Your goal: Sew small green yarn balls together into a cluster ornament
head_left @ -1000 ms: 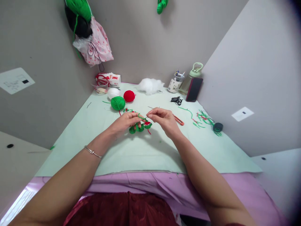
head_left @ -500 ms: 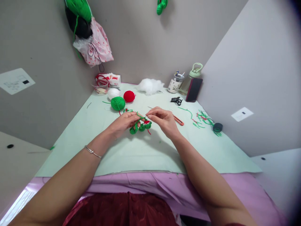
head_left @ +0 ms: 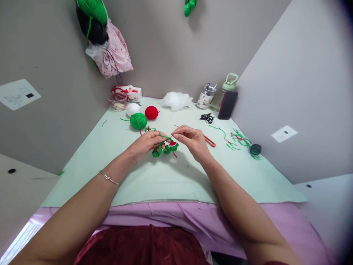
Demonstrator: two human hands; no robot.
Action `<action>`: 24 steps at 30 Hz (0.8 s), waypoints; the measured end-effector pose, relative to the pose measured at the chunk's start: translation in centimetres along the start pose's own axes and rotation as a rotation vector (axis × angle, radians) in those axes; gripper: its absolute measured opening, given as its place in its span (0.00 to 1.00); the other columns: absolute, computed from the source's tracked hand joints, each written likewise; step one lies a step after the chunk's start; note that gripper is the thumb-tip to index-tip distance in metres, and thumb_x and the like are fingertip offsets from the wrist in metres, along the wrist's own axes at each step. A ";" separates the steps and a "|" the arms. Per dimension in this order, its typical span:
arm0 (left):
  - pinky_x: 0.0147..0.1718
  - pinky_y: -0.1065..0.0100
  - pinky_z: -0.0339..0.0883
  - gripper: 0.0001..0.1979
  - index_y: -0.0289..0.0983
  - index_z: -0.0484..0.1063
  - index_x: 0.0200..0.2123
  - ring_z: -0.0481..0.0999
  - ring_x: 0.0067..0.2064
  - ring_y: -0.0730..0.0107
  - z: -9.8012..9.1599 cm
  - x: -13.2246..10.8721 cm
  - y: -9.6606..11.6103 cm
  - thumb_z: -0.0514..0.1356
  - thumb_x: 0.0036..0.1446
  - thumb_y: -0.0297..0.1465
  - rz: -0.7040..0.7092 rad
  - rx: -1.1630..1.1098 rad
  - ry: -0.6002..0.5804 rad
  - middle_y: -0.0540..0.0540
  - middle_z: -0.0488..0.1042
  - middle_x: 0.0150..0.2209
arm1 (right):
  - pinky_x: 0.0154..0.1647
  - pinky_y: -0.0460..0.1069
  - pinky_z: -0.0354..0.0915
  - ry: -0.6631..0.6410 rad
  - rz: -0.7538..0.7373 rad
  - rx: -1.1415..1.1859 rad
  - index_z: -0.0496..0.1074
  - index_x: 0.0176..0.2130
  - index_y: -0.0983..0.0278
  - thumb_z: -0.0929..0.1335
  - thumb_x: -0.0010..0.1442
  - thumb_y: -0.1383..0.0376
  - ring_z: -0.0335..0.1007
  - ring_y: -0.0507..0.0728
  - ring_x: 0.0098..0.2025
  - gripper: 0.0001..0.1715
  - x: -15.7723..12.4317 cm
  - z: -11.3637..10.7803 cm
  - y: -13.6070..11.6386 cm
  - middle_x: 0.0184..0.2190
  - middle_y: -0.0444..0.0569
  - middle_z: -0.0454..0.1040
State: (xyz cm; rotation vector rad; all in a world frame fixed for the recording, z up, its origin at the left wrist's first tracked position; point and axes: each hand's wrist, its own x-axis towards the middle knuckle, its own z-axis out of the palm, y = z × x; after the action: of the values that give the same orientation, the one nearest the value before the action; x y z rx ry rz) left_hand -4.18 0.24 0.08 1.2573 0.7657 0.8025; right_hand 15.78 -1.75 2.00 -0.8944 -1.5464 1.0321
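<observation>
Above the middle of the table, my left hand [head_left: 150, 142] is closed on a green crochet piece [head_left: 167, 149] with a red and white patch. Green yarn runs over its fingers. My right hand [head_left: 190, 140] pinches a thin crochet hook [head_left: 175, 126], whose tip meets the green stitches between both hands. A short red yarn tail [head_left: 175, 155] hangs below the piece. Just beyond my left hand are a green yarn ball [head_left: 138, 121], a red yarn ball [head_left: 151, 112] and a white yarn ball [head_left: 134, 110].
White stuffing [head_left: 177, 101] lies at the back. To the right are a pen cup [head_left: 204, 100], a bottle [head_left: 217, 100], a phone [head_left: 228, 106], a black claw clip [head_left: 207, 117], an orange cutter [head_left: 209, 141], yarn scraps [head_left: 238, 138] and a black tape roll [head_left: 255, 149].
Both hands stay almost in place. The green crochet piece has shifted very slightly to the right and turned a little at the hook tip.
</observation>
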 end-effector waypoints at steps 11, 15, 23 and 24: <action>0.27 0.72 0.62 0.12 0.33 0.79 0.36 0.71 0.28 0.74 -0.2 0.3 -0.4 0.65 0.55 0.37 0.006 0.006 0.011 0.45 0.75 0.28 | 0.37 0.50 0.64 -0.009 -0.111 -0.193 0.79 0.31 0.61 0.72 0.60 0.61 0.69 0.54 0.35 0.07 -0.3 -0.2 0.0 0.33 0.47 0.75; 0.27 0.72 0.63 0.11 0.34 0.77 0.34 0.71 0.27 0.74 -0.1 0.3 -0.4 0.66 0.54 0.37 0.011 -0.032 0.019 0.47 0.74 0.27 | 0.36 0.50 0.64 -0.021 -0.131 -0.252 0.79 0.32 0.60 0.72 0.60 0.61 0.69 0.54 0.35 0.07 -0.3 -0.2 0.0 0.32 0.47 0.75; 0.26 0.73 0.63 0.15 0.34 0.72 0.32 0.74 0.27 0.74 0.2 0.0 -0.2 0.71 0.49 0.37 -0.062 -0.166 -0.026 0.49 0.75 0.26 | 0.36 0.50 0.66 -0.044 -0.071 -0.089 0.79 0.32 0.61 0.73 0.59 0.57 0.69 0.53 0.34 0.09 -0.1 0.0 1.0 0.33 0.47 0.75; 0.26 0.74 0.63 0.15 0.34 0.72 0.33 0.74 0.28 0.74 0.2 0.1 -0.2 0.72 0.49 0.37 -0.073 -0.188 -0.034 0.49 0.75 0.26 | 0.36 0.50 0.66 -0.046 -0.057 -0.063 0.79 0.32 0.61 0.74 0.58 0.56 0.70 0.54 0.34 0.10 -0.1 0.1 1.2 0.33 0.47 0.75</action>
State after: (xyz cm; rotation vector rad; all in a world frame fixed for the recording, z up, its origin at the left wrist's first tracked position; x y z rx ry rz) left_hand -3.96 0.15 -0.12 1.0667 0.6886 0.7732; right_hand 15.75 -1.47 0.87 -0.8702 -1.6416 0.9744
